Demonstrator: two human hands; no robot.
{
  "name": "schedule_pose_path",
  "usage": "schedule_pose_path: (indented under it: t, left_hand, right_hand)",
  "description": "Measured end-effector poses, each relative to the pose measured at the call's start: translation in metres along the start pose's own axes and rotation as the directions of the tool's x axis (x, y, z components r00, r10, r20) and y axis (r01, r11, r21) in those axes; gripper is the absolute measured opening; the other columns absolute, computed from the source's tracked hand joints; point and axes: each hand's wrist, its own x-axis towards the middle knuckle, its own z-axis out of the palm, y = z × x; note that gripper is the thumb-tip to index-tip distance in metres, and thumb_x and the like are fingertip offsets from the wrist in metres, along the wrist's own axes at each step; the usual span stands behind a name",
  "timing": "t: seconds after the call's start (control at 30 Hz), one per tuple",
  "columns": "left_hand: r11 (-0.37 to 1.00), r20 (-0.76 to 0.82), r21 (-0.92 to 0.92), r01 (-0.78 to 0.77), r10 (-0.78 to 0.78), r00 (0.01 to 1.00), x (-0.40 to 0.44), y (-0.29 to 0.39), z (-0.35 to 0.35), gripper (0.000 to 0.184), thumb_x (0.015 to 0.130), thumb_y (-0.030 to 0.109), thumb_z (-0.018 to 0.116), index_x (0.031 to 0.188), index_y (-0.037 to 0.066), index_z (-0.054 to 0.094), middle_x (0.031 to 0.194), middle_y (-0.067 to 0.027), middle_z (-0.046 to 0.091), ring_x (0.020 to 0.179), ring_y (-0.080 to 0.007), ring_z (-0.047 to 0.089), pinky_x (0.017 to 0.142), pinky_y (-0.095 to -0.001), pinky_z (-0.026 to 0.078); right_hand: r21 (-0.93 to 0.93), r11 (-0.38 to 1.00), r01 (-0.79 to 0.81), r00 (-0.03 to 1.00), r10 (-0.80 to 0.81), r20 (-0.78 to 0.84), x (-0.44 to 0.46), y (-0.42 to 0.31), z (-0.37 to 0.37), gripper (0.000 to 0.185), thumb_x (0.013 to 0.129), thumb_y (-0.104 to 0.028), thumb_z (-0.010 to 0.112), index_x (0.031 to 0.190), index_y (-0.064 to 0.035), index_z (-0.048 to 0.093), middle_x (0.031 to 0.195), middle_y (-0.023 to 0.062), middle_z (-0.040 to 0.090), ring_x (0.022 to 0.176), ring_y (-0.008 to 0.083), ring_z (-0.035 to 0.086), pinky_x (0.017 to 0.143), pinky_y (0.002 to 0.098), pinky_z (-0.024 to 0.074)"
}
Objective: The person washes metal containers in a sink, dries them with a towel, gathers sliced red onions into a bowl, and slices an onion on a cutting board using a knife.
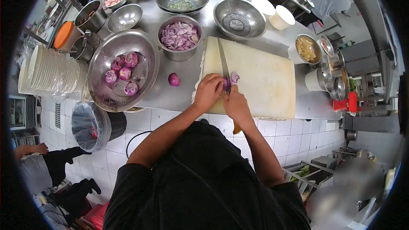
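On the cutting board, left hand: curled over one cut onion.
Right hand: gripping one knife, blade against the onion.
Right of blade: loose slices, exact number unclear.
Steel bench: carrying one loose whole onion, one pot of sliced onions, one perforated bowl with about six peeled onions.
Tiled floor: white, bearing one lined bin.

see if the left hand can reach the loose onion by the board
Likely yes, once the left hand frees the onion being cut: nothing stands between it and the loose onion.
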Motion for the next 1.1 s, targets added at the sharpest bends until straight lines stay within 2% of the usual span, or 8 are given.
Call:
schedule_pose_path:
  t: [0.17,0.27,0.37,0.47,0.57,0.67,0.77,1.1]
  left_hand:
    - [0.992,0.015,0.031,-0.123,0.123,0.992,0.004,0.001,0.002,0.015,0.084,0.006,0.065,0.098,0.0,0.067,0.106,-0.0114,0.065,0.101,-0.0315,0.061,0.089,-0.0391,0.05]
    - [0.963,0.19,-0.005,-0.27,0.266,0.945,0.017,0.004,-0.007,0.016,0.084,0.007,0.064,0.098,0.001,0.068,0.109,-0.0115,0.064,0.104,-0.0305,0.06,0.091,-0.0389,0.049]
    - [0.956,0.452,0.096,-0.278,0.207,0.867,0.036,0.008,-0.021,0.014,0.083,0.005,0.063,0.094,0.001,0.071,0.105,-0.0123,0.065,0.101,-0.03,0.062,0.089,-0.0389,0.05]
    - [0.941,0.509,0.297,-0.161,-0.013,0.861,0.049,0.019,-0.03,0.013,0.08,0.004,0.065,0.088,0.002,0.074,0.092,-0.0124,0.069,0.086,-0.0324,0.065,0.088,-0.0383,0.051]
    - [0.961,0.327,0.275,0.01,-0.103,0.939,0.043,0.009,-0.023,0.017,0.077,0.012,0.062,0.076,0.0,0.073,0.074,-0.0167,0.069,0.073,-0.0317,0.066,0.073,-0.0401,0.054]
    - [0.874,0.356,-0.007,0.485,-0.451,0.819,0.035,0.013,-0.018,0.019,0.077,0.015,0.063,0.075,-0.001,0.073,0.066,-0.0155,0.069,0.061,-0.0256,0.068,0.064,-0.036,0.055]
    - [0.846,0.282,-0.083,0.526,-0.486,0.827,0.026,0.014,-0.007,0.019,0.077,0.016,0.065,0.076,-0.001,0.074,0.063,-0.0121,0.069,0.054,-0.0186,0.067,0.057,-0.0309,0.054]
    - [0.821,0.182,-0.164,0.548,-0.52,0.834,0.018,0.024,0.0,0.018,0.08,0.012,0.07,0.084,-0.005,0.074,0.068,-0.0102,0.071,0.059,-0.0126,0.067,0.057,-0.0268,0.054]
  right_hand:
    - [0.042,0.999,-0.018,1.0,0.019,-0.024,0.0,0.007,-0.001,0.043,0.092,-0.027,0.049,0.12,0.0058,0.046,0.094,0.0334,0.064,0.088,0.0517,0.062,0.08,0.0569,0.0496]
    - [0.04,0.999,-0.01,0.999,0.012,-0.049,-0.003,0.026,-0.006,0.039,0.093,-0.029,0.049,0.113,0.0037,0.05,0.091,0.0337,0.064,0.087,0.0515,0.062,0.079,0.0573,0.0495]
    - [0.014,0.994,-0.109,0.993,0.11,-0.042,-0.004,0.034,-0.017,0.035,0.093,-0.029,0.048,0.108,0.0022,0.052,0.09,0.0333,0.064,0.087,0.0504,0.062,0.078,0.0563,0.0494]
    - [-0.004,0.998,-0.056,0.998,0.056,-0.042,-0.006,0.042,-0.025,0.034,0.093,-0.029,0.049,0.107,0.0014,0.053,0.088,0.0326,0.064,0.086,0.0502,0.062,0.078,0.0558,0.0497]
    - [0.046,0.99,0.132,0.986,-0.126,-0.108,-0.005,0.05,-0.014,0.036,0.093,-0.03,0.047,0.109,0.0021,0.053,0.083,0.0317,0.064,0.083,0.0506,0.062,0.077,0.0562,0.05]
    - [0.035,0.981,0.189,0.982,-0.188,-0.037,0.0,0.051,-0.002,0.038,0.094,-0.031,0.046,0.112,0.0025,0.052,0.085,0.0325,0.064,0.085,0.0512,0.062,0.078,0.057,0.0494]
    - [0.071,0.997,-0.029,0.999,0.031,-0.027,-0.005,0.026,-0.01,0.04,0.094,-0.032,0.046,0.114,0.0025,0.052,0.091,0.0335,0.064,0.089,0.0511,0.061,0.08,0.0573,0.0486]
    - [0.127,0.992,0.024,0.999,-0.018,-0.048,-0.005,0.019,0.002,0.041,0.094,-0.029,0.046,0.118,0.0036,0.051,0.095,0.0331,0.064,0.091,0.0515,0.061,0.082,0.058,0.0483]
